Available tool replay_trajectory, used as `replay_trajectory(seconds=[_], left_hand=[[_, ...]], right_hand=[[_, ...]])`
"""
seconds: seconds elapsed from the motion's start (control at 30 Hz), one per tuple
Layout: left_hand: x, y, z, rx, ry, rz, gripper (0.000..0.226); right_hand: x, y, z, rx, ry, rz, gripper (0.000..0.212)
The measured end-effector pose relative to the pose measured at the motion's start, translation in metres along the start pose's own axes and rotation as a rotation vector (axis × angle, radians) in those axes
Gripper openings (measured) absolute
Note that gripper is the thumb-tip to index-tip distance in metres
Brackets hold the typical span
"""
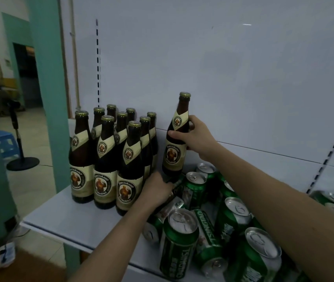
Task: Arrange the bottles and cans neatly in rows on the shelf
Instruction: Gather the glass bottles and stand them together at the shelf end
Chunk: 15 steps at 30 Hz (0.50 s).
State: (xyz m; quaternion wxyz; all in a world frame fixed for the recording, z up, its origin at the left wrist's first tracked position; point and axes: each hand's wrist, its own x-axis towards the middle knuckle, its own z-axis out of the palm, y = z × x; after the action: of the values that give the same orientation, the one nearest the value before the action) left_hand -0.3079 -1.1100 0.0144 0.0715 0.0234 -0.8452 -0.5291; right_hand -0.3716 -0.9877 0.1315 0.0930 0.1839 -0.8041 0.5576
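Done: nine bottles (109, 159) in rows | right hand (194, 137) grips another bottle (175, 139) | left hand (158, 190) grasps something dark | left: jumbled cans (213, 231)

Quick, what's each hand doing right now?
Left hand: grips a dark object among the green cans; what it is cannot be told.
Right hand: holds brown glass beer bottle.
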Motion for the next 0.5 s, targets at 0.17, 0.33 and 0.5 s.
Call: replay_trajectory(seconds=[0.17, 0.33, 0.5], left_hand=[[0.001, -0.001, 0.001, -0.016, -0.017, 0.021, 0.053], [-0.001, 0.006, 0.010, 0.075, -0.094, 0.018, 0.082], [0.004, 0.010, 0.009, 0.161, -0.023, 0.021, 0.091]], right_hand=[[0.006, 0.007, 0.014, 0.031, -0.001, 0.018, 0.052], [0.008, 0.013, 0.022, -0.021, -0.028, 0.026, 0.050], [0.012, 0.016, 0.023, -0.075, -0.017, 0.029, 0.047]])
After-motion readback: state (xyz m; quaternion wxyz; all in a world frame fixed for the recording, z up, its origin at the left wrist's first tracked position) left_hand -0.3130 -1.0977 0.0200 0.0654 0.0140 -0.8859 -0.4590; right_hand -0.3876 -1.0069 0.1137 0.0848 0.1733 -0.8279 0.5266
